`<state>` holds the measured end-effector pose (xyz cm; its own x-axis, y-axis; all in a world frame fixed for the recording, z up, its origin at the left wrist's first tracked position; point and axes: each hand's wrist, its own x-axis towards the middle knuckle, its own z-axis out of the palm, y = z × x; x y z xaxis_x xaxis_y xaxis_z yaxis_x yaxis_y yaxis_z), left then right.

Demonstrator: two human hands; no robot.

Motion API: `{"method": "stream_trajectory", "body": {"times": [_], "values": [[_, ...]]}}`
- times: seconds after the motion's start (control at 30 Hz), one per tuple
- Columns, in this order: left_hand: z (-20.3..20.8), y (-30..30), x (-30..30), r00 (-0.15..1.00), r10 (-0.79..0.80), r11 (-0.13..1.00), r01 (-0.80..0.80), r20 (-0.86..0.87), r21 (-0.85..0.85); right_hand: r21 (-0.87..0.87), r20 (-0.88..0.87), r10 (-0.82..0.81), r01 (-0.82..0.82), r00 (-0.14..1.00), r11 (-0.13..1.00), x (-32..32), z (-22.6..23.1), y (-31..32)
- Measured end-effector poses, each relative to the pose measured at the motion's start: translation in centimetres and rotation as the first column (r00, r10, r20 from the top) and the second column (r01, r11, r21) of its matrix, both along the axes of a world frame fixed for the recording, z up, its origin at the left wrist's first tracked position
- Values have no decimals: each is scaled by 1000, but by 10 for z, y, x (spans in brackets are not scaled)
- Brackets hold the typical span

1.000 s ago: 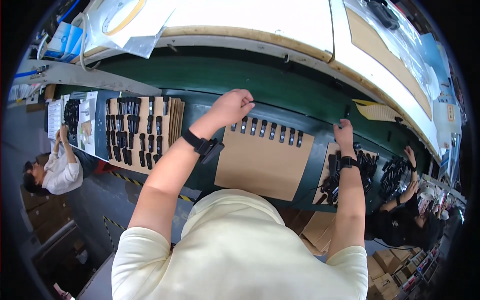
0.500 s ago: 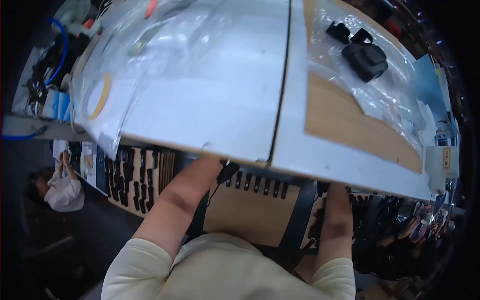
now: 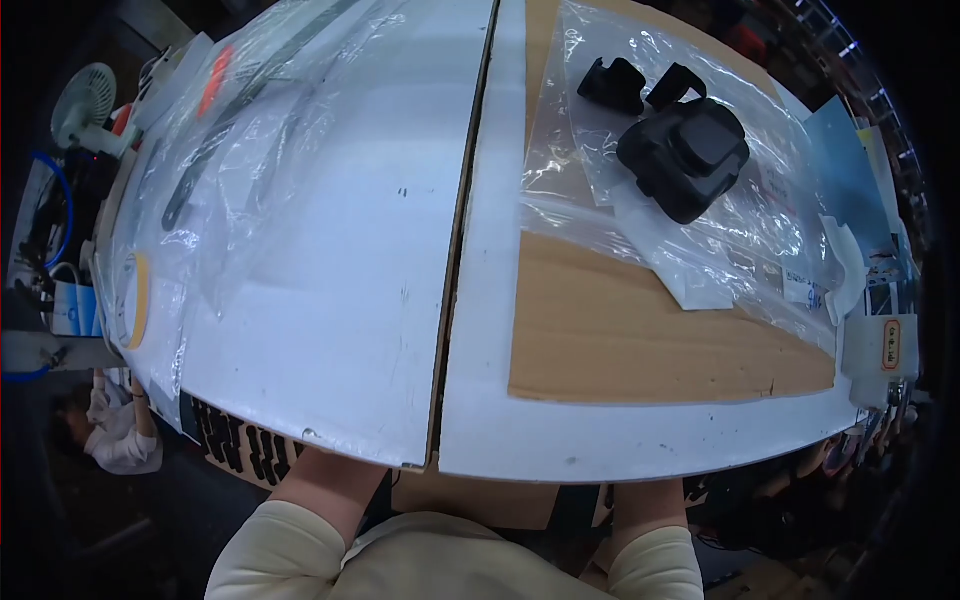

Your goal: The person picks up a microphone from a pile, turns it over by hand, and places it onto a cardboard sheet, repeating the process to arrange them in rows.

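Forearms (image 3: 335, 485) under white shelf edge (image 3: 560, 474), cardboard sheet (image 3: 475, 500) between.

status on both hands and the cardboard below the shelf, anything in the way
Both hands hidden by the white shelf. Lower cardboard sheet showing only in part. Shelf blocking the view.

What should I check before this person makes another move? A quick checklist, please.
1. Both hands in sight: not ok; the white shelf hides them, and only parts of the left forearm and right forearm show.
2. What the fingers hold: cannot tell.
3. Black case back from the shelf's near edge: ok; it lies on clear plastic.
4. Middle cardboard sheet fully visible: not ok; the shelf covers its far part.
5. Black pieces at left lying on their board: ok for those visible; others may be hidden.
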<state>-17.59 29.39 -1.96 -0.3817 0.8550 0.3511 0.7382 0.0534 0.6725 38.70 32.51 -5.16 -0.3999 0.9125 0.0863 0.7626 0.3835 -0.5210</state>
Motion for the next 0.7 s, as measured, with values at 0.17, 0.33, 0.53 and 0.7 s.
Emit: {"method": "stream_trajectory", "body": {"times": [0.17,0.33,0.53,0.7], "values": [[-17,-6,-1,998,34,999,-33,50,-24,-4,-3,48,-48,999,999,48,1,-31],[-28,-24,12,993,43,997,-35,106,-72,-31,-1,68,-68,998,997,19,8,-11],[-28,-46,47,987,-1,990,24,161,-139,-69,-8,30,-30,1000,997,-57,15,19],[-21,-84,75,984,-12,978,49,180,-203,-302,-19,-172,159,985,940,-47,68,-68]]}}
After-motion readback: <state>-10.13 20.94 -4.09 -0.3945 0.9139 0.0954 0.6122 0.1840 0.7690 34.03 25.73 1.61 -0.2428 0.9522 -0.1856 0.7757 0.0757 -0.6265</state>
